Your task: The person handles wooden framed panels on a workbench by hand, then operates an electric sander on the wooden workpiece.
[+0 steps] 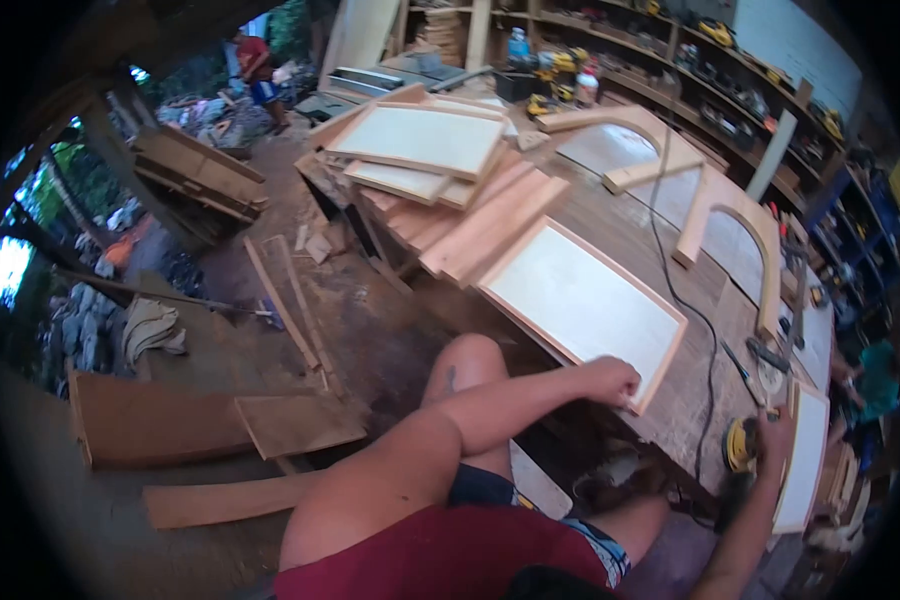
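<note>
A white panel with a light wood frame point(582, 298) lies on the workbench point(705, 395). My left hand point(612, 382) rests at the panel's near right corner with its fingers curled; whether it grips the frame is too small to tell. My right hand point(773, 432) is at the right part of the bench, beside a yellow and black sander point(739, 444). Its fingers are blurred, and their hold on anything is unclear. Another framed white panel point(802, 462) stands just right of that hand. A dark cable point(711, 345) runs across the bench towards the sander.
Stacked framed panels point(420, 138) and boards point(500, 225) lie at the bench's far left. Arched wooden frames point(745, 215) are at the back, before tool shelves point(660, 75). Loose boards point(160, 420) lie at left. A person point(257, 75) stands far off.
</note>
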Action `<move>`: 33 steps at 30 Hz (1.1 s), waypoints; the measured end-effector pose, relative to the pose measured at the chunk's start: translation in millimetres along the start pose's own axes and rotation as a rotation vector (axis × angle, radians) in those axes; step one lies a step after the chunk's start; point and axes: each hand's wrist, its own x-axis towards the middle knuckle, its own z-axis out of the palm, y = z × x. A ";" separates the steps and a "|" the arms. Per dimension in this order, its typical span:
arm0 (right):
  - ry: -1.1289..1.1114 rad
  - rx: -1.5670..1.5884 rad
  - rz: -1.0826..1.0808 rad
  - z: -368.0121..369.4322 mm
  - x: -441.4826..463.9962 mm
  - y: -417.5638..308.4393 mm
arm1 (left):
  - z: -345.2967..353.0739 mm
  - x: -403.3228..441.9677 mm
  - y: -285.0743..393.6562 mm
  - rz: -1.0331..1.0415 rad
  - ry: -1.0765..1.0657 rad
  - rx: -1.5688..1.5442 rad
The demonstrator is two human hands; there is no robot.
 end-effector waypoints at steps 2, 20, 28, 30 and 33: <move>0.032 0.043 -0.028 19.6 9.5 22.8 | 0.3 -1.1 -2.0 0.014 -0.001 -0.022; -0.014 0.031 -0.018 12.6 13.1 15.9 | -10.8 -6.8 0.1 -0.012 -0.077 -0.103; -0.131 -0.033 0.052 -8.9 2.3 -1.8 | -14.6 5.0 11.5 -0.059 -0.121 0.029; -0.142 0.019 0.061 -15.6 -1.4 -12.4 | -18.6 9.1 18.4 -0.055 -0.157 0.038; -0.160 0.008 0.038 -14.0 1.9 -9.0 | -10.7 13.4 26.6 -0.057 -0.184 0.090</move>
